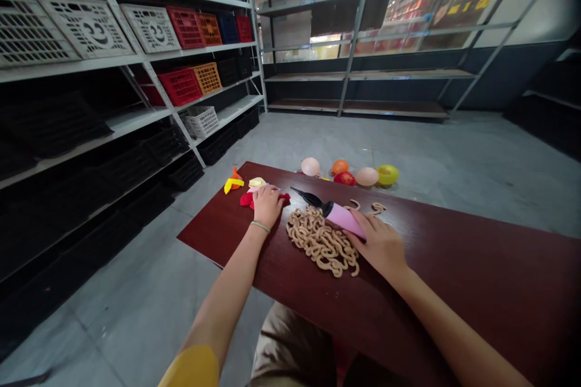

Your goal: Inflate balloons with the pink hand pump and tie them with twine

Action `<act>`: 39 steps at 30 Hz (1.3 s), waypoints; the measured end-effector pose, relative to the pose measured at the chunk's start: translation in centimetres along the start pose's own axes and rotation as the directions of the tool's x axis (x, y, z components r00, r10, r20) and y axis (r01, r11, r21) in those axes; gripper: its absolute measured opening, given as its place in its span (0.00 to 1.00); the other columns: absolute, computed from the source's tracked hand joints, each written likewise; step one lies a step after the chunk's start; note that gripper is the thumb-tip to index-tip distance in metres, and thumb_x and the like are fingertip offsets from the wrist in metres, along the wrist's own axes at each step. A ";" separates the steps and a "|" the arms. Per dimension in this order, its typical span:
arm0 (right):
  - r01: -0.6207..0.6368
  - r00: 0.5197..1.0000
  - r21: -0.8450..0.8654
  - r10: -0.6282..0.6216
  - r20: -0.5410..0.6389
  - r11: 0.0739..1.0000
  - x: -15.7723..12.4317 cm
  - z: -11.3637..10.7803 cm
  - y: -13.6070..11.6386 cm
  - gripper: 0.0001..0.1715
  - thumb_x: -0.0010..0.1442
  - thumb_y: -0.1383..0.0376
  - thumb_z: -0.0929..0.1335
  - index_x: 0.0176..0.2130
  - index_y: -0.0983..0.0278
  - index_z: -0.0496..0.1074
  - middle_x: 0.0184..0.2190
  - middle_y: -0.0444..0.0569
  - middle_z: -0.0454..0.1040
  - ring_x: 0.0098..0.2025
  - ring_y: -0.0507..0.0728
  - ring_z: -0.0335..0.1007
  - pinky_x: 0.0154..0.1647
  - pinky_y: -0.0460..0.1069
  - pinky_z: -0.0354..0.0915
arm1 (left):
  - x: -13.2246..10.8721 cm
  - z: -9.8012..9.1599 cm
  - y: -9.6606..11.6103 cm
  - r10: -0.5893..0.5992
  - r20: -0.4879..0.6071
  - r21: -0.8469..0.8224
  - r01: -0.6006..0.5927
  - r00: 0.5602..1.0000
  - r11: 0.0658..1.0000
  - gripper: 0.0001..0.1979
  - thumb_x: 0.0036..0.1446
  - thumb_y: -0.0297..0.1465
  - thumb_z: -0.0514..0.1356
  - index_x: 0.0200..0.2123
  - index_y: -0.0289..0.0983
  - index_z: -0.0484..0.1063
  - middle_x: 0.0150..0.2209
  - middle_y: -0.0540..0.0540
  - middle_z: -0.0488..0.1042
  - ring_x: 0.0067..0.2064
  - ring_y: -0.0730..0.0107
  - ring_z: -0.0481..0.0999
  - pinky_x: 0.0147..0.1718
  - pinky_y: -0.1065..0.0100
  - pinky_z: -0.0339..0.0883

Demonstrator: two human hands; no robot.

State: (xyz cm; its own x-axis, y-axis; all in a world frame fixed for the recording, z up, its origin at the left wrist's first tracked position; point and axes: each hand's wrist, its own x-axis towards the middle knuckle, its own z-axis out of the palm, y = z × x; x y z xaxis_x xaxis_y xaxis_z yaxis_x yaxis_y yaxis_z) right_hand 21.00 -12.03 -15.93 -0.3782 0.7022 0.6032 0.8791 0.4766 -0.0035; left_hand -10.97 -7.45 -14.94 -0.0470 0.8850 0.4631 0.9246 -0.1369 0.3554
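My right hand [381,243] is wrapped round a pink pump [345,219] with a black nozzle that points up and to the left. Below the pump lies a pile of tan, curled pieces [320,240] on the dark red table [436,266]. My left hand [267,204], with a green band at the wrist, rests on red deflated balloons [246,199]; its fingers are bent down on them, and what they grip is hard to make out. A pale yellow balloon [256,182] lies just beyond. Yellow [232,185] and orange [235,175] deflated balloons are at the table's far left corner.
Inflated balloons, among them a pink one [310,166] and a yellow one [388,175], sit on the floor beyond the table. Shelves with crates [179,86] stand at the left, and a metal rack [299,77] is at the back. Loose tan pieces [377,208] lie near the far edge.
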 end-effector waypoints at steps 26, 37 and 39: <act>-0.476 0.865 0.445 0.495 0.082 0.759 0.0 -1.2 1.4 0.32 0.63 0.51 0.64 0.63 0.59 0.60 0.58 0.54 0.70 0.55 0.64 0.70 0.52 0.60 0.68 | 3.1 3.0 13.1 -0.269 0.500 -0.801 0.322 0.823 -0.504 0.09 0.61 0.33 0.58 0.39 0.34 0.75 0.43 0.41 0.80 0.47 0.63 0.80 0.53 0.60 0.71; -0.523 0.823 0.562 0.552 0.135 0.641 -0.5 -1.1 2.4 0.33 0.63 0.49 0.64 0.62 0.59 0.61 0.56 0.55 0.71 0.52 0.64 0.71 0.50 0.59 0.67 | 1.7 3.3 12.2 -0.224 0.571 -0.763 0.410 0.790 -0.500 0.13 0.58 0.27 0.56 0.45 0.35 0.77 0.50 0.40 0.78 0.54 0.65 0.76 0.57 0.62 0.69; -0.514 0.833 0.559 0.534 0.145 0.651 -0.6 -1.2 2.5 0.32 0.63 0.49 0.64 0.62 0.59 0.61 0.57 0.55 0.70 0.53 0.64 0.70 0.51 0.60 0.67 | 1.6 3.4 12.5 -0.264 0.579 -0.767 0.406 0.772 -0.496 0.11 0.59 0.29 0.58 0.44 0.34 0.76 0.48 0.40 0.79 0.52 0.65 0.78 0.55 0.63 0.70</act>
State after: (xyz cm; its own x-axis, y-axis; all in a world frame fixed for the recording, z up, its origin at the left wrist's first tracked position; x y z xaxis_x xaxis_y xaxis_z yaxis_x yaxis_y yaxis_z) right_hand 23.78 -11.86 -15.34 0.1119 0.9159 0.3855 0.6046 0.2451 -0.7579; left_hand 1.77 -6.23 -12.52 -0.0611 0.9765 -0.2065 -0.7680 0.0862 0.6347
